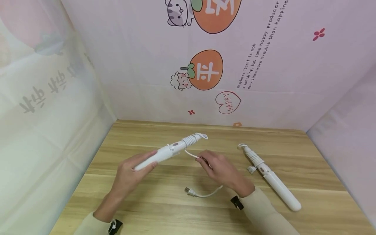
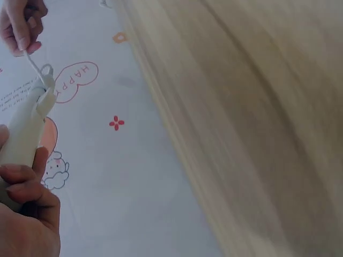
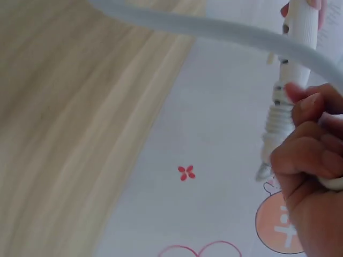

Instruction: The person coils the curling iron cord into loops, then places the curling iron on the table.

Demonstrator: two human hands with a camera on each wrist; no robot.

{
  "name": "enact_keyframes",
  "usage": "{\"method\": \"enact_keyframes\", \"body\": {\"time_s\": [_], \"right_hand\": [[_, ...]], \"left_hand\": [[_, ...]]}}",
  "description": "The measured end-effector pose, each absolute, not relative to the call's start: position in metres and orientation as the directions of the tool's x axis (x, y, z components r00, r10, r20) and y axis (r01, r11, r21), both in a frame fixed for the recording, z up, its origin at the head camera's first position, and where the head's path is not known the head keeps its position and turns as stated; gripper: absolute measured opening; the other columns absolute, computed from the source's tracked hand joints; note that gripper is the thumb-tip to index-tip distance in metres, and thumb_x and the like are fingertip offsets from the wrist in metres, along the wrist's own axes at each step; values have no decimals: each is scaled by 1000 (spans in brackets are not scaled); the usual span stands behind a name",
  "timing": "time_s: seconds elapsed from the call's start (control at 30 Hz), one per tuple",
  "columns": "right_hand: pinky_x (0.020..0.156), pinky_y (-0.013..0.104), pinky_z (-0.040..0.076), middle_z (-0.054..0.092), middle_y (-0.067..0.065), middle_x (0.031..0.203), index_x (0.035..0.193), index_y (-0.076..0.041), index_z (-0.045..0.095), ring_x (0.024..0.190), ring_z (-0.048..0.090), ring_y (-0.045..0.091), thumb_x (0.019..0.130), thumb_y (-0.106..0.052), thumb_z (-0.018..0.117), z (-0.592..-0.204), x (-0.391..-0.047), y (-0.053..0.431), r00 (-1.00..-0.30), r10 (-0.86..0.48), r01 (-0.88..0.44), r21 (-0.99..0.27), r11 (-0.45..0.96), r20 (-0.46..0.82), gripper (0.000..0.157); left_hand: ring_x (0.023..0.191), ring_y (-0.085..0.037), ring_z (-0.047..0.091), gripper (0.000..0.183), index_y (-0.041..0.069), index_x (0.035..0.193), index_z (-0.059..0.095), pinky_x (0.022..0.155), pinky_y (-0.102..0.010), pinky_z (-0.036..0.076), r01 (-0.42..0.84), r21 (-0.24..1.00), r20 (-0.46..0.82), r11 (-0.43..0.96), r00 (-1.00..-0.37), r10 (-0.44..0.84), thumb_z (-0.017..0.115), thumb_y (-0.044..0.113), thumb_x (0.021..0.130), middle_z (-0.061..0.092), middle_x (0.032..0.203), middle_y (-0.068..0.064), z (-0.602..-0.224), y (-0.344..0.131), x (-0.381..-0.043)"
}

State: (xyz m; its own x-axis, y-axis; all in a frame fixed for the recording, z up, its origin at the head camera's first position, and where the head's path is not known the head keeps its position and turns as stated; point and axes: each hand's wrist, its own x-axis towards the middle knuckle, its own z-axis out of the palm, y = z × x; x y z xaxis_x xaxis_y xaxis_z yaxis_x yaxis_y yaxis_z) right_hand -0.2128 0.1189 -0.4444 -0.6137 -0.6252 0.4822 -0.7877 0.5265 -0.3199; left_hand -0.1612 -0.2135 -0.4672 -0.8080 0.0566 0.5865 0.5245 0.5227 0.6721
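Note:
My left hand grips the body of a white hair iron, which it holds above the table, tilted up to the right. White cord is coiled round the narrow handle end, with a small loop at the tip. Between thumb and fingers my right hand pinches a free stretch of the cord. Below that hand the cord's tail ends in a two-pin plug. In the right wrist view, the cord crosses in front of the coiled handle, and the right fingers are curled.
A second white hair iron lies on the wooden table at the right, cord wound round its handle, its plug beside it. Printed cloth stands behind the table and along both sides.

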Motion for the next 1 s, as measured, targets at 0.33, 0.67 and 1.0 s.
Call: {"method": "enact_keyframes", "body": {"time_s": [0.33,0.67,1.0], "right_hand": [[49,19,38,64,-3,83,104,-9,70,58,49,6,118,-33,44,-442,-240,122,-323,-676,-858,97,505,662,38],[47,20,36,60,-7,87,106,-18,76,60,51,5,111,-36,65,-441,-250,130,-293,-751,-872,156,463,592,22],[53,18,44,63,-9,92,112,-20,79,64,52,0,116,-44,48,-440,-249,130,-279,-768,-912,91,400,576,40]], "left_hand": [[103,-21,79,42,20,128,82,77,-30,64,578,604,540,549,-803,251,91,12,88,82,123,-3,-469,-221,-166],[106,-16,78,37,21,132,80,77,-29,64,465,780,292,419,-863,413,86,23,95,79,132,-8,-465,-231,-173],[110,-9,74,37,4,134,77,83,-31,64,303,939,191,165,-856,481,81,6,97,76,137,-12,-477,-242,-180]]}}
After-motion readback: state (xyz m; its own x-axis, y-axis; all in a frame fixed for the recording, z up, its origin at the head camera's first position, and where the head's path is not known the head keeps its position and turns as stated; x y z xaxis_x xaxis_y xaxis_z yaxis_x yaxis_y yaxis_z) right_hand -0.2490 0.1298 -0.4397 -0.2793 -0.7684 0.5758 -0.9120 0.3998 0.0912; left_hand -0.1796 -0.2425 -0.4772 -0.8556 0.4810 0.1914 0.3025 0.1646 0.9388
